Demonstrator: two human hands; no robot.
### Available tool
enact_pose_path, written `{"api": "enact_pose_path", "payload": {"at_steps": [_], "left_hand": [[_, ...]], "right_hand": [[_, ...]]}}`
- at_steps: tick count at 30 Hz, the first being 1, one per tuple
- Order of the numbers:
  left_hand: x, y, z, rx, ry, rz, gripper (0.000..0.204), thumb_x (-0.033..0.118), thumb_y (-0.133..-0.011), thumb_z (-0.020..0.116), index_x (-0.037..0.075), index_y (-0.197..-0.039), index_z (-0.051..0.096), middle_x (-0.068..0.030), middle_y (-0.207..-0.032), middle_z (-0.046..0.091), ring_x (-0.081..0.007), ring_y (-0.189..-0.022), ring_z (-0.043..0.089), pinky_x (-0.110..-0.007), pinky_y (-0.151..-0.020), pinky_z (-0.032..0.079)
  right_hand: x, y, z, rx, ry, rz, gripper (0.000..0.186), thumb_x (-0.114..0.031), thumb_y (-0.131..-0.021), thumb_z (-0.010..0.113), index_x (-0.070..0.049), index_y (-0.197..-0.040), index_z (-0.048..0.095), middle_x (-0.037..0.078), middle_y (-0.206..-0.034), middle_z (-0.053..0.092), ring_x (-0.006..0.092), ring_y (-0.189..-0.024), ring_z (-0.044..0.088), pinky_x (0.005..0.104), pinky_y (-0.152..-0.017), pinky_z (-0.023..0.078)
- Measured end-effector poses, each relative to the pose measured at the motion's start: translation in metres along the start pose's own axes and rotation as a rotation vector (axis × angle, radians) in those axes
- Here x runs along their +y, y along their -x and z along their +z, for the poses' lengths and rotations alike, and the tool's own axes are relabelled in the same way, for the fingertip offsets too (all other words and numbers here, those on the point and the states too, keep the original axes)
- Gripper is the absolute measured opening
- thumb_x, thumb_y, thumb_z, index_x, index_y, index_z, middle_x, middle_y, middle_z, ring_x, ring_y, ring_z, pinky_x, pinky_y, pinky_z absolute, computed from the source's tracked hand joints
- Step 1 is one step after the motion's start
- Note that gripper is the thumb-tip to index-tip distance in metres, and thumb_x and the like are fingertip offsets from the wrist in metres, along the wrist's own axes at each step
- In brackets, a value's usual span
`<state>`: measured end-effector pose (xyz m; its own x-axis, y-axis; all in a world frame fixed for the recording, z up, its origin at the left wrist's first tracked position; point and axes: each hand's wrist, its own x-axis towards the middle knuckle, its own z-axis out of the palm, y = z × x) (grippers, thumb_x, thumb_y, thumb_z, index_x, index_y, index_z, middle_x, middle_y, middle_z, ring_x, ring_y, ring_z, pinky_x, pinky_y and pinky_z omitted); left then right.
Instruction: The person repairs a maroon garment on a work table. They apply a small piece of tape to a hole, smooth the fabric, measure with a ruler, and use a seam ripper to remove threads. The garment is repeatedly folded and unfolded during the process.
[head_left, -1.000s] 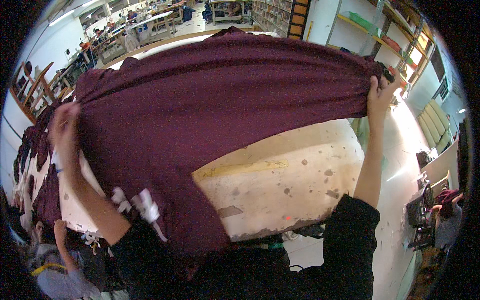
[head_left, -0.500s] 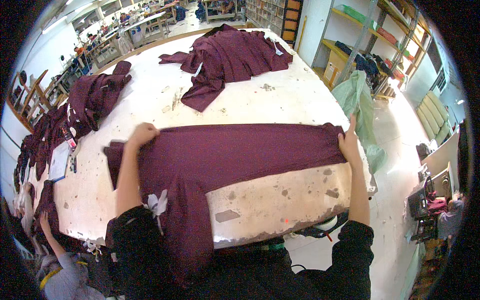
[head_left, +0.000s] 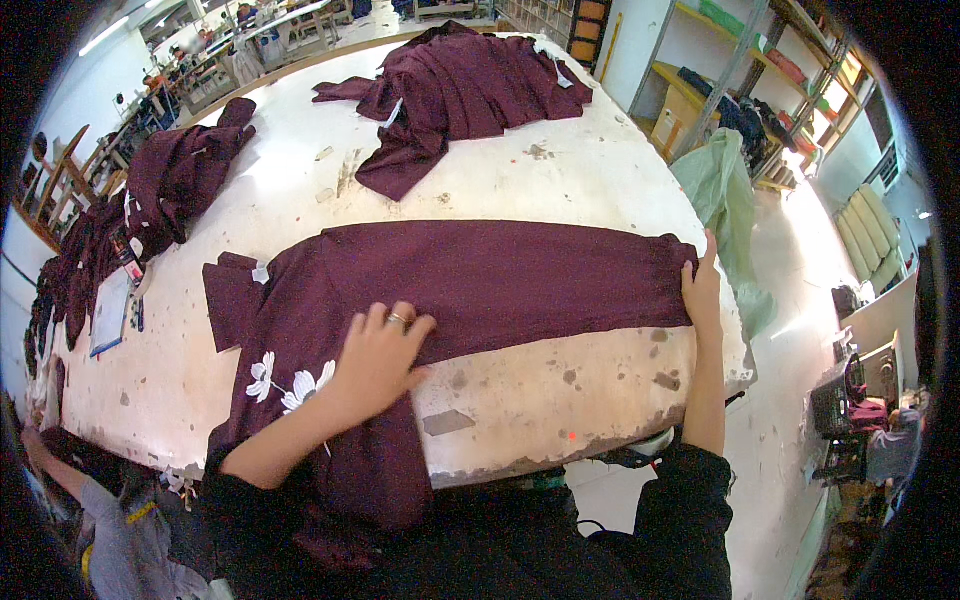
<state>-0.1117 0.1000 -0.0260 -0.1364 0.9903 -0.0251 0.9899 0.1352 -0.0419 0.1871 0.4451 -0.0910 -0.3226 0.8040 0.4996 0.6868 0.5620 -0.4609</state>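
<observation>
A dark maroon garment (head_left: 500, 280) with white flower decoration lies across the near part of the white table, one long sleeve-like part stretched to the right. My left hand (head_left: 385, 350) rests on it, fingers spread over the lower edge of that part, a ring on one finger. At the far right end of the stretched part is my right hand (head_left: 703, 285), its thumb on the fabric and one finger pointing up along the edge; it seems to grip the end. The garment's lower portion hangs over the near table edge against my body.
More maroon garments (head_left: 470, 90) lie heaped at the table's far side, others (head_left: 185, 185) on the left beside a clipboard (head_left: 110, 312). A co-worker's arm (head_left: 60, 465) shows at lower left. Pale green sheeting (head_left: 722, 190) hangs at the right edge, near metal shelves (head_left: 735, 65).
My left hand has let go of the garment's upper left edge and come down and right onto the fabric. White flowers now show. My right hand stays at the right end.
</observation>
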Motion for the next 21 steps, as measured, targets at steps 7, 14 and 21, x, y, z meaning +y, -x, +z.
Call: {"api": "enact_pose_path", "payload": {"at_steps": [7,14,21], "left_hand": [[-0.035,-0.010,-0.022,-0.468,-0.143,-0.158,0.090,0.033,-0.059,0.079,0.017,-0.134,0.032,-0.0154,-0.140,0.029,-0.0414,-0.125,0.032,-0.056,-0.096,0.033],[-0.134,-0.046,-0.005,0.115,0.573,-0.138,0.030,0.027,-0.085,0.053,0.001,-0.100,0.059,-0.0212,-0.102,0.058,-0.0345,-0.096,0.055,-0.039,-0.085,0.043],[-0.203,-0.044,0.057,0.334,0.457,-0.437,0.022,0.002,-0.070,0.059,0.001,-0.092,0.061,-0.0153,-0.089,0.061,-0.0280,-0.084,0.057,-0.035,-0.077,0.046]], "right_hand": [[-0.009,-0.001,-0.009,-0.066,0.008,0.035,0.066,-0.006,-0.082,0.050,-0.011,-0.139,0.017,0.021,-0.068,0.053,0.0352,-0.064,0.055,0.0430,-0.059,0.041],[-0.005,0.003,-0.010,-0.026,-0.067,0.022,0.064,-0.004,-0.082,0.050,-0.014,-0.139,0.021,0.010,-0.060,0.042,0.0215,-0.055,0.044,0.0347,-0.056,0.038],[-0.014,0.003,-0.009,-0.029,-0.079,0.032,0.065,-0.001,-0.083,0.048,-0.016,-0.140,0.021,0.007,-0.061,0.040,0.0176,-0.057,0.042,0.0317,-0.058,0.038]]}}
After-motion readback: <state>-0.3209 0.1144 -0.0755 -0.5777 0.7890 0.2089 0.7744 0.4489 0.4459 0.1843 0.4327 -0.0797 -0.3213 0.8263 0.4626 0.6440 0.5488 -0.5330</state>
